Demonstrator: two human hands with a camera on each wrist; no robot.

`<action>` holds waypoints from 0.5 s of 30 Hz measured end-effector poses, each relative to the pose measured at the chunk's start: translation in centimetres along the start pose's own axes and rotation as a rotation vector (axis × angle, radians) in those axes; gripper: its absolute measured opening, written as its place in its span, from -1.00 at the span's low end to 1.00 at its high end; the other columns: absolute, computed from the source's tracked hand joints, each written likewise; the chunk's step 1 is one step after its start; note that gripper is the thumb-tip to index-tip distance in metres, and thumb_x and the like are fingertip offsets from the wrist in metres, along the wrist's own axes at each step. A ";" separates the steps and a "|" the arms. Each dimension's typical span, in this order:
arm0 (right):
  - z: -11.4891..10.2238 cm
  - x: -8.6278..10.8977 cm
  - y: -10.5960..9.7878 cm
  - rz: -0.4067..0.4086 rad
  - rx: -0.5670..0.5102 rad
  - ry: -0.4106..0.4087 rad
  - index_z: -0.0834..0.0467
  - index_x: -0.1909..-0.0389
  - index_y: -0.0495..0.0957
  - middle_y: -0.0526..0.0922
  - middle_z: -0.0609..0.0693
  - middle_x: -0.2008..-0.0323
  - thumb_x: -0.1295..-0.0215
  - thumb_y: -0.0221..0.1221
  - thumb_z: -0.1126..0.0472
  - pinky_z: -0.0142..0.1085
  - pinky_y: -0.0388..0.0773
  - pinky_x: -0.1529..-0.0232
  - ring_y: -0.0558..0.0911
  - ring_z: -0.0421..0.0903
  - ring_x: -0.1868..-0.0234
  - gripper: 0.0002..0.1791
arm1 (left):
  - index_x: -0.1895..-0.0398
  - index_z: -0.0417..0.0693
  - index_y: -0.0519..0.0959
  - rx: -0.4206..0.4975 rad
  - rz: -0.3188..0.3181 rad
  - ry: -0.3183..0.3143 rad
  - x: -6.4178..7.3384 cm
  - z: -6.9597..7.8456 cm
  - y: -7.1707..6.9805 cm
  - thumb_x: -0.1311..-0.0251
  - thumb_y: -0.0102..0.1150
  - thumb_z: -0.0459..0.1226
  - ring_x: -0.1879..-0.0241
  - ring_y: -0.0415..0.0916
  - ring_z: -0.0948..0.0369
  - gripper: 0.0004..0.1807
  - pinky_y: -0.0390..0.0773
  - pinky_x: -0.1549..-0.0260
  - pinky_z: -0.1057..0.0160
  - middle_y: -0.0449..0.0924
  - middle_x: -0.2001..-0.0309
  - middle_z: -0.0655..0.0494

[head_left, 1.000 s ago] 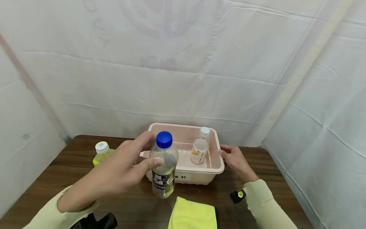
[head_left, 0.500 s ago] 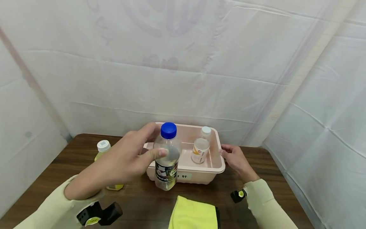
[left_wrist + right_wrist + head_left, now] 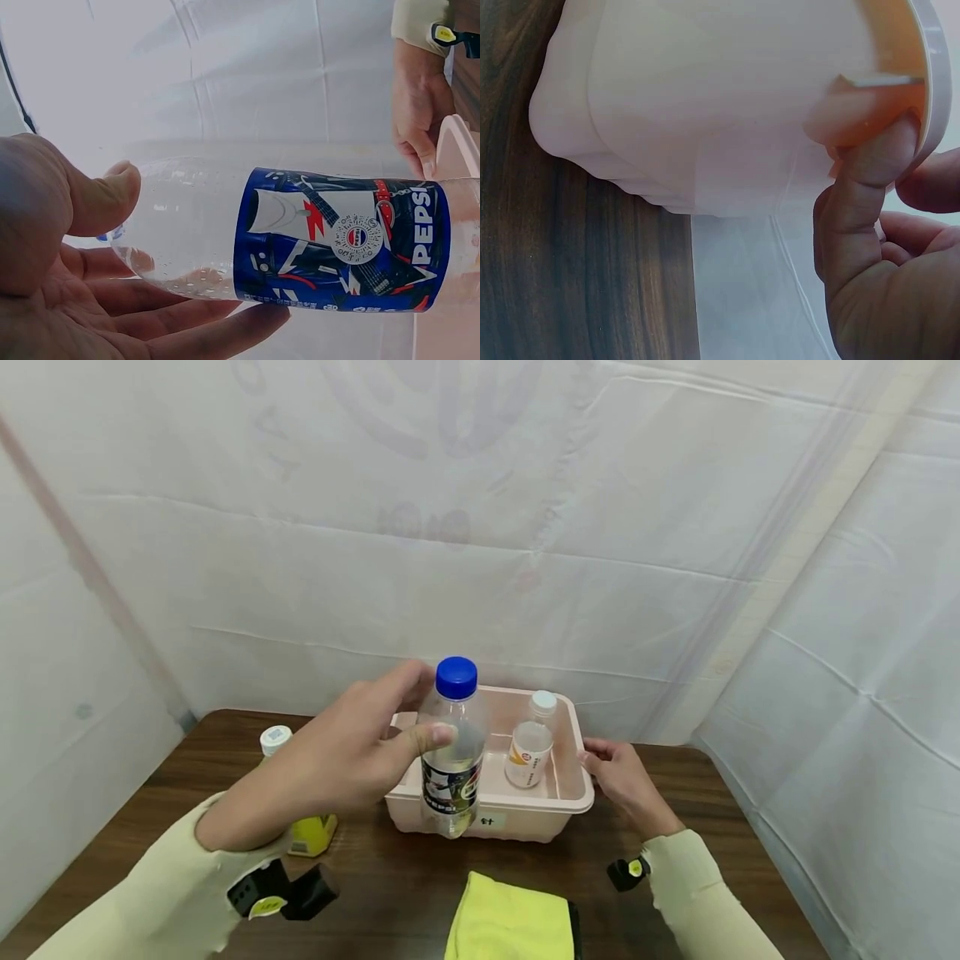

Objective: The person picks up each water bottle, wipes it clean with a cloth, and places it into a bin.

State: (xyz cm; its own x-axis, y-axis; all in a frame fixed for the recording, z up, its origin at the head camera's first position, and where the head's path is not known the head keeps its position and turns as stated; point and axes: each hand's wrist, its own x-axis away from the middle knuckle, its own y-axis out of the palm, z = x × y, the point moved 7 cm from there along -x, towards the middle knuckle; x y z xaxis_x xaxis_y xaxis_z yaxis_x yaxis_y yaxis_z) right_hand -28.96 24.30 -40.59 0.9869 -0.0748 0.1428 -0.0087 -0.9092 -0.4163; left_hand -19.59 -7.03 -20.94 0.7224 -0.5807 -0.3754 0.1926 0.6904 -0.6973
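My left hand [image 3: 352, 743] grips a clear plastic Pepsi bottle [image 3: 453, 785] by its upper part, thumb on the near side. The bottle has a blue cap and stands nearly upright, in front of the left part of a pale pink bin [image 3: 525, 828]. In the left wrist view, its blue Pepsi label [image 3: 345, 240] faces the camera. Inside the bin, on the right, stands a smaller clear bottle [image 3: 529, 756] with a white cap. My right hand [image 3: 622, 781] holds the bin's right rim; the right wrist view shows fingers [image 3: 874, 165] pinching that rim.
A bottle of yellow liquid [image 3: 313, 835] with a white cap stands left, partly hidden by my left forearm. A folded yellow cloth [image 3: 510, 922] lies at the front of the brown wooden table [image 3: 405, 902]. White sheeting [image 3: 480, 568] hangs behind and at both sides.
My left hand has carried the Pepsi bottle up, slightly right and towards the bin. More of the yellow bottle's lower part now shows. My right hand stays on the rim.
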 end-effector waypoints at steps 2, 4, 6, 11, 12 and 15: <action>0.1 0.0 0.0 0.001 -0.005 0.000 0.36 -0.40 0.45 0.63 0.39 -0.17 -0.60 0.05 0.26 -0.25 0.73 0.30 0.75 0.01 0.13 -0.54 | -0.18 -0.08 0.41 -0.006 -0.004 -0.016 -0.3 -0.1 0.0 -0.55 0.11 -0.13 -0.27 0.63 -0.04 -0.69 0.65 -0.13 -0.24 0.70 -0.21 0.02; 0.1 0.0 0.0 -0.002 -0.008 -0.002 0.36 -0.39 0.45 0.63 0.39 -0.17 -0.60 0.05 0.26 -0.23 0.74 0.29 0.75 0.02 0.13 -0.54 | -0.18 -0.09 0.40 0.001 -0.008 -0.026 -0.6 -0.2 0.1 -0.55 0.11 -0.15 -0.28 0.62 -0.05 -0.70 0.63 -0.16 -0.25 0.69 -0.22 -0.01; 0.2 0.1 0.1 -0.007 -0.004 0.001 0.36 -0.40 0.44 0.62 0.38 -0.19 -0.60 0.04 0.26 -0.22 0.76 0.26 0.75 0.02 0.11 -0.54 | -0.19 -0.10 0.39 0.013 -0.011 -0.037 -0.9 -0.3 0.1 -0.55 0.11 -0.18 -0.29 0.61 -0.05 -0.70 0.61 -0.19 -0.25 0.67 -0.24 -0.03; 0.2 0.2 0.0 -0.009 -0.009 0.000 0.36 -0.40 0.44 0.61 0.38 -0.20 -0.60 0.04 0.25 -0.20 0.77 0.22 0.74 0.00 0.09 -0.54 | -0.19 -0.10 0.40 0.011 0.004 -0.055 -2.0 -0.5 0.2 -0.53 0.13 -0.21 -0.28 0.61 -0.02 -0.70 0.62 -0.21 -0.20 0.66 -0.23 -0.02; 0.2 0.2 0.0 -0.008 -0.012 -0.001 0.36 -0.40 0.45 0.62 0.38 -0.19 -0.60 0.04 0.26 -0.20 0.77 0.23 0.75 0.00 0.10 -0.54 | -0.19 -0.10 0.41 0.006 0.007 -0.060 -2.2 -0.5 0.2 -0.52 0.14 -0.21 -0.27 0.62 -0.02 -0.70 0.62 -0.21 -0.19 0.66 -0.22 -0.02; 0.2 0.2 0.0 -0.007 -0.010 -0.005 0.37 -0.39 0.45 0.64 0.40 -0.16 -0.59 0.04 0.27 -0.21 0.75 0.29 0.76 0.00 0.15 -0.54 | -0.18 -0.10 0.41 -0.013 0.013 -0.075 -2.7 -0.5 0.2 -0.52 0.14 -0.21 -0.27 0.62 -0.02 -0.70 0.63 -0.21 -0.17 0.65 -0.21 -0.02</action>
State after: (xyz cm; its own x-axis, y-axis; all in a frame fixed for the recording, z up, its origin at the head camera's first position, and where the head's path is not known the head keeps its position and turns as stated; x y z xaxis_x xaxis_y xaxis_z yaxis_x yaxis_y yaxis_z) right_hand -28.78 24.35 -40.76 0.9878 -0.0659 0.1409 -0.0030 -0.9139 -0.4060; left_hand -21.85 -5.56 -20.42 0.7723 -0.5379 -0.3380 0.1748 0.6914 -0.7010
